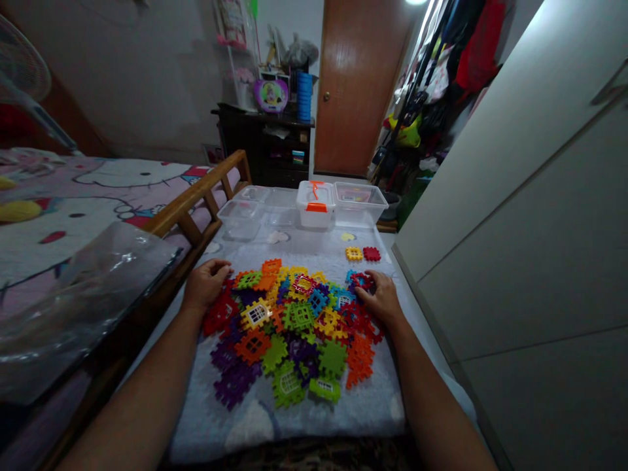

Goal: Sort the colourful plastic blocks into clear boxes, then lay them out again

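Note:
A heap of plastic interlocking building blocks (pixel 298 316) is spread on the cloth in front of me. They are red, orange, yellow, green, blue and purple, many with window cut-outs. My left hand (pixel 208 285) rests at the heap's left edge beside the red blocks (pixel 222 312), fingers loosely curved and holding nothing visible. At the right edge, my right hand (pixel 383 297) has its thumb and fingers apart around a small red and dark blue block (pixel 362 281), touching or just above it. A yellow block (pixel 354 254) and a red block (pixel 371 254) lie side by side beyond the heap.
Clear plastic boxes (pixel 360 204) and a lidded box with orange clips (pixel 316 207) stand at the table's far end. A wooden bed rail (pixel 196 196) and a plastic bag (pixel 93 294) lie left. A pale cabinet (pixel 515 216) borders the right side.

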The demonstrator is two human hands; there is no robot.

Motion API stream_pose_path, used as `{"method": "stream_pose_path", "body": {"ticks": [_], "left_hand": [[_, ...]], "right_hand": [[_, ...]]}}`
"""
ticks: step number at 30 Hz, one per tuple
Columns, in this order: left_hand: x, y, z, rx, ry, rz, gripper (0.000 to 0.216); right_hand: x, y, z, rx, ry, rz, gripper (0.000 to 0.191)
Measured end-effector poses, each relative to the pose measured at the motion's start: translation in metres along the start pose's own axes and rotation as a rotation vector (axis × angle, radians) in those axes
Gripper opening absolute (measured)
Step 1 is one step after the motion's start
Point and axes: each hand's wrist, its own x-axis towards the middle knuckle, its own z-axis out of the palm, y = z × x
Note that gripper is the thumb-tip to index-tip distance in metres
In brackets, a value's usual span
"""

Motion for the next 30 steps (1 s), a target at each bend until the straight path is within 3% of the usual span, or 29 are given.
{"method": "stream_pose_path", "body": {"ticks": [8, 18, 25, 30], "left_hand": [[-0.001, -0.002, 0.001, -0.012, 0.004, 0.014, 0.034], [0.0, -0.001, 0.001, -0.018, 0.0, -0.006, 0.034], [-0.001, -0.003, 0.002, -0.053, -0.004, -0.021, 0.034], [-0.001, 0.0, 0.001, -0.023, -0.004, -0.004, 0.033]], "right_hand": [[0.005, 0.011, -0.002, 0.002, 0.136, -0.005, 0.047], [0.004, 0.012, 0.0, 0.022, 0.108, 0.076, 0.046], [0.006, 0.008, -0.004, 0.324, 0.12, 0.194, 0.046], [0.009, 0.005, -0.01, 0.544, 0.215, 0.262, 0.043]]}}
